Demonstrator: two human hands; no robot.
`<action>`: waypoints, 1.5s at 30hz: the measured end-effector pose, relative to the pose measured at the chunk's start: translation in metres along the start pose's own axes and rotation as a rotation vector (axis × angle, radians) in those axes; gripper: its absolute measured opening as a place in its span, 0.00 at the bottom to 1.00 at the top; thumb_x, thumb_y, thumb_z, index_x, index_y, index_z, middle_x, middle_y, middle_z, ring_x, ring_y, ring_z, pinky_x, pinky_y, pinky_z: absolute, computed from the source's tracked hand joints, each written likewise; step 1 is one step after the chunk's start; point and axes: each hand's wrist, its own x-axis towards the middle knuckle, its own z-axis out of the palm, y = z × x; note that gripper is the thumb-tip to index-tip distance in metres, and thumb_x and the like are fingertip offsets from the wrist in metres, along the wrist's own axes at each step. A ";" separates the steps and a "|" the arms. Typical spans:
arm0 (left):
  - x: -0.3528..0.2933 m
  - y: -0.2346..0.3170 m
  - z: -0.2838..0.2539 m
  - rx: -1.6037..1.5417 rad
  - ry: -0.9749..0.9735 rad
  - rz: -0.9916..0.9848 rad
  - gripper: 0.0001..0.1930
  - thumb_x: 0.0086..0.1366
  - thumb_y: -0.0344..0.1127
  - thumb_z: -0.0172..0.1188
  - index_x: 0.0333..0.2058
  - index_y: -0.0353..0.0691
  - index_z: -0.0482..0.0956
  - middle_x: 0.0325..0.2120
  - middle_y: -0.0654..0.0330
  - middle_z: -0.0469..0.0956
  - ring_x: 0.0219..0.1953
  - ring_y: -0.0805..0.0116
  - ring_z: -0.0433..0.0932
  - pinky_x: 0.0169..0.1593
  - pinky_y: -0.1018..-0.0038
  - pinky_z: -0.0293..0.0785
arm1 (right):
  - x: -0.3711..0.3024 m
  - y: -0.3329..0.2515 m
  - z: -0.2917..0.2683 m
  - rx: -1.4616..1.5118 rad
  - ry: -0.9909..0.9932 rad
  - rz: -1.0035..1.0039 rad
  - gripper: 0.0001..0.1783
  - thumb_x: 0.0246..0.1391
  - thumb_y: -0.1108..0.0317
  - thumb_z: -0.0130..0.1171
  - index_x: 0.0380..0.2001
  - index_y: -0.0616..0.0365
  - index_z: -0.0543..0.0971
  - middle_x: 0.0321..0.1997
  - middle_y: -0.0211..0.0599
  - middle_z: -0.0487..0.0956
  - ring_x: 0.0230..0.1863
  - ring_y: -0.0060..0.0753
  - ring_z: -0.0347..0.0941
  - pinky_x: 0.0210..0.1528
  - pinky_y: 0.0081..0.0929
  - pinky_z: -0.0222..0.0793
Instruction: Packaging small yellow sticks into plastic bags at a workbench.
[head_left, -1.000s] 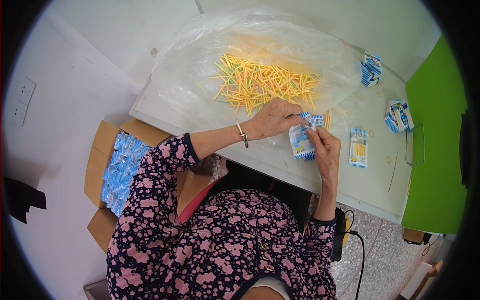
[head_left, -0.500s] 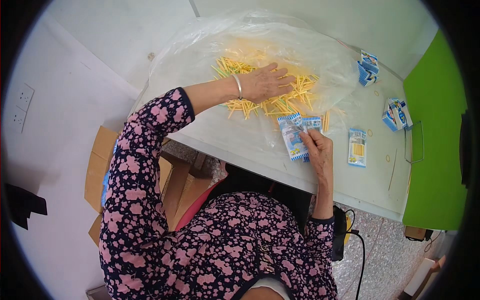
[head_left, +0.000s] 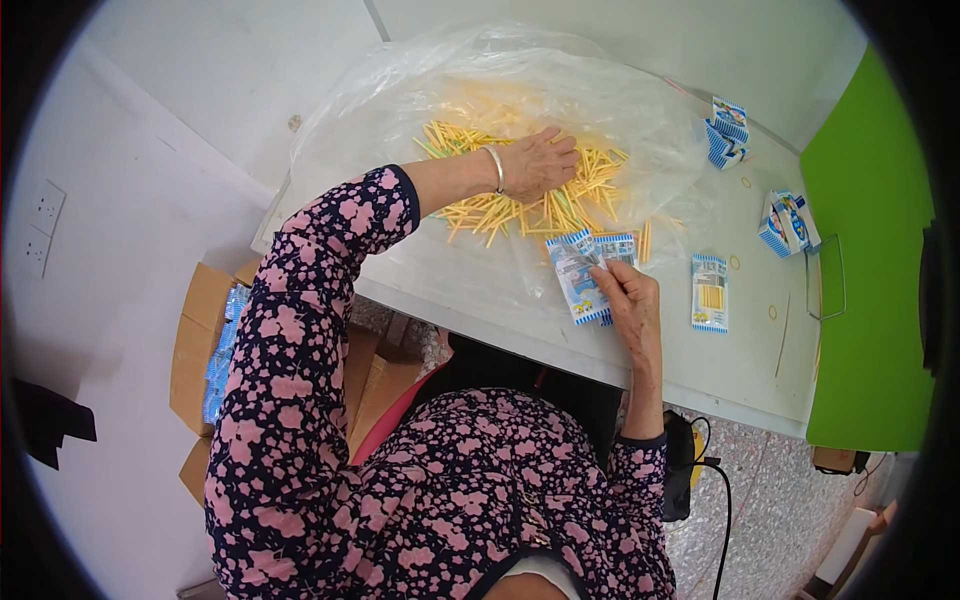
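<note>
A loose heap of thin yellow sticks (head_left: 590, 190), a few of them greenish, lies on a clear plastic sheet (head_left: 370, 110). My left hand (head_left: 535, 165), with a bangle at the wrist, reaches across onto the heap. Its fingers are curled down round some sticks; the fingertips are hidden. Nearer the table's front edge, my right hand (head_left: 630, 295) pinches blue-and-white packets (head_left: 577, 280), fanned so that one overlaps another. A few sticks lie just beyond these packets. To the right, a similar packet (head_left: 710, 293) lies flat, yellow sticks showing through its window.
Crumpled blue-and-white packets (head_left: 727, 132) lie at the back right, with another bunch (head_left: 789, 224) by the green panel (head_left: 870, 270). Rubber bands (head_left: 735, 262) and a wire handle (head_left: 828, 290) are on that side. An open cardboard box (head_left: 195, 345) holding blue packets stands at the left.
The spread fingers of my left hand have curled down onto the sticks. My right hand keeps its pinch on the packets. The view has shifted slightly.
</note>
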 end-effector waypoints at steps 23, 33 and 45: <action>0.009 0.014 -0.037 -2.316 0.463 -0.945 0.11 0.63 0.35 0.50 0.37 0.32 0.69 0.34 0.51 0.76 0.38 0.62 0.77 0.43 0.68 0.74 | 0.026 -0.022 0.009 0.687 0.207 0.141 0.08 0.57 0.66 0.52 0.31 0.60 0.75 0.27 0.23 0.74 0.27 0.12 0.66 0.29 0.13 0.62; 0.051 0.061 -0.045 -2.459 0.818 -1.032 0.08 0.60 0.28 0.53 0.37 0.30 0.73 0.34 0.56 0.76 0.38 0.70 0.76 0.43 0.74 0.74 | 0.086 -0.004 0.045 1.502 0.374 0.172 0.13 0.61 0.68 0.45 0.46 0.61 0.70 0.47 0.35 0.74 0.48 0.30 0.69 0.55 0.29 0.62; 0.056 0.077 -0.046 -2.360 0.881 -1.069 0.08 0.64 0.33 0.50 0.34 0.35 0.73 0.29 0.62 0.75 0.32 0.76 0.74 0.36 0.80 0.72 | 0.088 0.002 0.048 1.538 0.404 0.200 0.14 0.61 0.68 0.44 0.46 0.63 0.69 0.47 0.38 0.74 0.49 0.32 0.69 0.55 0.31 0.63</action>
